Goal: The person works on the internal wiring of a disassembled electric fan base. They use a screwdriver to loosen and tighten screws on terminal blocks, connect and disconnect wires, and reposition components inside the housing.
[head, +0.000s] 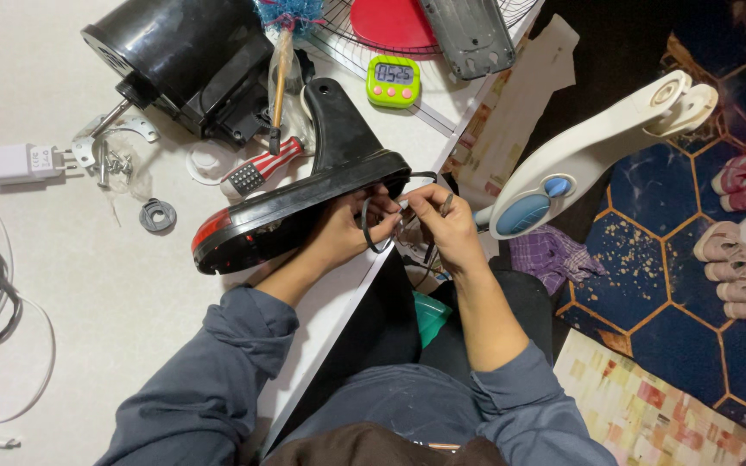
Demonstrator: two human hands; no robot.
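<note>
The black fan base [304, 211] lies tilted at the counter [131, 293] edge, long axis running 8 to 2 o'clock. Left hand [343, 233] grip is closed on its black cable [371, 231]. Right hand [446, 226], at 3 o'clock and touching, pinches the wire ends.

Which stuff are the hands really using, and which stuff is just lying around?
In use:
- left hand and right hand, both on the black cable
- black fan base, tipped on its side

Lying about:
- red-and-white screwdriver
- green timer
- black motor housing
- white charger plug
- small shoes
</note>
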